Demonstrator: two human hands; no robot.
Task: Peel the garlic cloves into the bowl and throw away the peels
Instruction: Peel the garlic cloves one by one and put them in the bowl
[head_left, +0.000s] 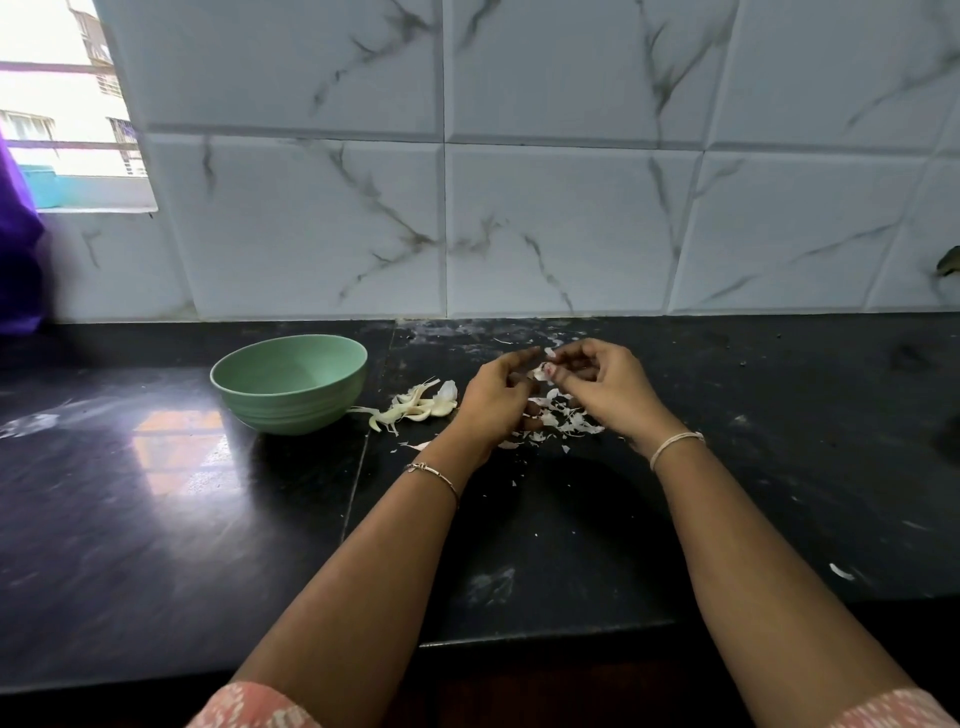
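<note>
A small pale garlic clove (540, 373), partly wrapped in whitish papery skin, sits pinched between both hands just above the black tabletop (156, 493); the left hand (493, 400) curls its fingers around it, and the right hand (608, 389) nips it with thumb and curled fingers. Directly beneath lies a scatter of thin white peels (563, 420). To the left, a few unpeeled cloves (423, 406) rest just beside a pale green bowl (291, 413).
</note>
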